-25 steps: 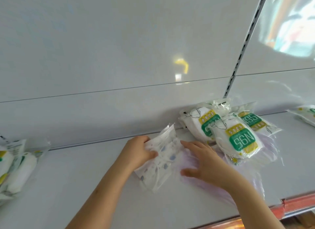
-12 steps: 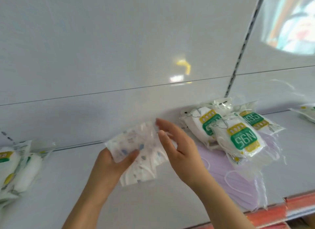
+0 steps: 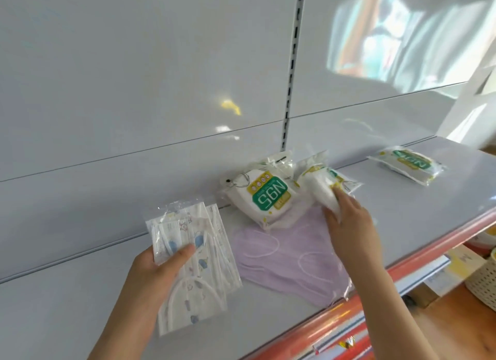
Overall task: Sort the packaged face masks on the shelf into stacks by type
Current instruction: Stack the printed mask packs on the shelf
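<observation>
My left hand (image 3: pixel 158 268) grips a small stack of clear-wrapped white masks with blue cartoon prints (image 3: pixel 193 255), held above the grey shelf (image 3: pixel 67 292). My right hand (image 3: pixel 346 220) grips a white N95 pack (image 3: pixel 322 188), tilted on its side and lifted off the pile. Another N95 pack with a green label (image 3: pixel 263 198) lies against the back panel. Under both lie packaged lilac masks (image 3: pixel 290 260), reaching the shelf's front edge. A further N95 pack (image 3: pixel 405 166) lies alone at the right.
The shelf has a red front rail (image 3: pixel 402 273) and a white back panel with a slotted upright (image 3: pixel 292 64). Below at the right are a cream basket (image 3: pixel 483 282) and boxes on a lower level.
The view has swung right. My left hand has drawn the printed masks toward me and to the left. My right hand has left them and taken hold of an N95 pack on the pile.
</observation>
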The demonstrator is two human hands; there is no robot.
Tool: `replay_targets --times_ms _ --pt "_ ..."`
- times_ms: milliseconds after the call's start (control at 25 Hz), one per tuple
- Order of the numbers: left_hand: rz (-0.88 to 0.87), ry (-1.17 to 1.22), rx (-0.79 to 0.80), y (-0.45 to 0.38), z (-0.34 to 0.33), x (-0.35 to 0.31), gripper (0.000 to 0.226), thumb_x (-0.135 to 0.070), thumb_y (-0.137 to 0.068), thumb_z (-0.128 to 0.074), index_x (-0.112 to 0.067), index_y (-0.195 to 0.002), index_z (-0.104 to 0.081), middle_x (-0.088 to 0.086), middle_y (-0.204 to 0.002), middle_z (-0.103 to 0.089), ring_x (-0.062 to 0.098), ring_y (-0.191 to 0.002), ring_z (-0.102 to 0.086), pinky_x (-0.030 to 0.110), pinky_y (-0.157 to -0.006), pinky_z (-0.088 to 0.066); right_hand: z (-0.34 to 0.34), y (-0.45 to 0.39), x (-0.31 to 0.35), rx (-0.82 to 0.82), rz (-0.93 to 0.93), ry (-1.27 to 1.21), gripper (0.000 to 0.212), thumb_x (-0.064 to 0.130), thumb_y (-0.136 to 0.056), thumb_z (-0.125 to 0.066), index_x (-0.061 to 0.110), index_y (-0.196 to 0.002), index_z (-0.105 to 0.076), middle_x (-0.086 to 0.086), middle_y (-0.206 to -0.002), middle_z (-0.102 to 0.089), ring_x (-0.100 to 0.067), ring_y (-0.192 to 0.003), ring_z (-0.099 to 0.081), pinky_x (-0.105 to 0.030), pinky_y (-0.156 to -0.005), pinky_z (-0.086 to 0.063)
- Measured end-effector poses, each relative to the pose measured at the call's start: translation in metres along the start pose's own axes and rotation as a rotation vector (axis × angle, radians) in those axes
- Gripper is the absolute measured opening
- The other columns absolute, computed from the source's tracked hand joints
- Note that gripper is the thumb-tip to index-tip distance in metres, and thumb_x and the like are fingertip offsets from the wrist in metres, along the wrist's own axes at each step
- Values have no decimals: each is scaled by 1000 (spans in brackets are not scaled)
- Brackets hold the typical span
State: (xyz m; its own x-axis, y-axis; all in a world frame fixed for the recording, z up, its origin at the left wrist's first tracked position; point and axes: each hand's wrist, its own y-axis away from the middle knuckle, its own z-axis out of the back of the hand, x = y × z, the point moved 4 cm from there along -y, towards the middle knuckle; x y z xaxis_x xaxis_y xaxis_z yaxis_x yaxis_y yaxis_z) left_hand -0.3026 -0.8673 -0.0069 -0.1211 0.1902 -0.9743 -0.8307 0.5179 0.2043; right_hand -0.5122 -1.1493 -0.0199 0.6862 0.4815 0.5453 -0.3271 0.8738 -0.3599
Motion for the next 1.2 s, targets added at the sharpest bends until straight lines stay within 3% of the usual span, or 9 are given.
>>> replay_targets --times_ms 120,200,400,640,840,1000,1040,1120,1200 --pt "72 4 20 -3 -12 7 10 -26 -89 -74 -23 -98 -75 0 -88 -81 27 -91 -75 49 -90 -56 14 0 -15 59 -89 210 60 26 -93 -57 22 -150 -38 -6 -158 -35 -31 -145 -28 -47 -118 -25" --pt "99 1 20 -5 -19 11 9 -26 -90 -73 -23 -98 -75 2 -88 -81 31 -92 -75 54 -92 -56 13 16 0 117 46 159 68 45 -91 -60 24 -151 -35 -3 -160 -29 -25 -149 -21 -42 -122 -15" --pt "87 -14 -38 -5 -23 14 8 -25 -91 -71 -23 -99 -74 4 -93 -79 28 -94 -71 37 -78 -52 -16 79 49 675 307 231 126 98 -55 -30 34 -157 5 -1 -166 0 -27 -153 3 -44 -124 -1" --pt "60 107 -75 -5 9 9 24 -28 -86 -77 -22 -109 -75 6 -100 -80 31 -99 -74 52 -93 -56 -39 81 78 527 569 133 83 78 -80 -39 33 -149 -36 14 -143 -46 -16 -135 -40 -34 -113 -28" --pt "-207 152 -115 9 45 -8 34 -22 -74 -86 -15 -105 -74 2 -97 -80 20 -88 -77 34 -68 -62 -7 84 135 151 457 -409 55 63 -88 -45 25 -125 -60 9 -114 -61 -15 -109 -55 -28 -92 -41" --pt "-374 -301 78 13 49 2 40 -17 -80 -78 -9 -119 -72 -3 -121 -74 18 -109 -71 30 -91 -56 -50 117 198 768 301 -768 115 88 -53 -65 40 -150 -25 16 -137 -57 -3 -125 -55 -31 -108 -43" --pt "-378 -371 127 21 53 7 41 -16 -83 -75 -14 -124 -70 -4 -129 -70 15 -117 -67 33 -101 -53 -54 123 213 843 282 -844 108 87 -49 -69 42 -143 -39 12 -124 -68 -8 -115 -65 -37 -102 -50" --pt "-237 -307 84 30 81 21 38 -21 -88 -74 -21 -126 -69 -5 -125 -72 8 -114 -67 39 -104 -53 -50 130 248 865 275 -930 54 71 -60 -76 41 -104 -74 6 -89 -78 -15 -89 -74 -37 -83 -59" --pt "-134 -189 -3 46 113 23 31 -31 -90 -74 -21 -120 -71 -2 -112 -76 7 -99 -70 37 -94 -56 -48 142 285 907 156 -1003 15 47 -79 -69 37 -74 -79 4 -71 -76 -15 -75 -73 -27 -68 -59"
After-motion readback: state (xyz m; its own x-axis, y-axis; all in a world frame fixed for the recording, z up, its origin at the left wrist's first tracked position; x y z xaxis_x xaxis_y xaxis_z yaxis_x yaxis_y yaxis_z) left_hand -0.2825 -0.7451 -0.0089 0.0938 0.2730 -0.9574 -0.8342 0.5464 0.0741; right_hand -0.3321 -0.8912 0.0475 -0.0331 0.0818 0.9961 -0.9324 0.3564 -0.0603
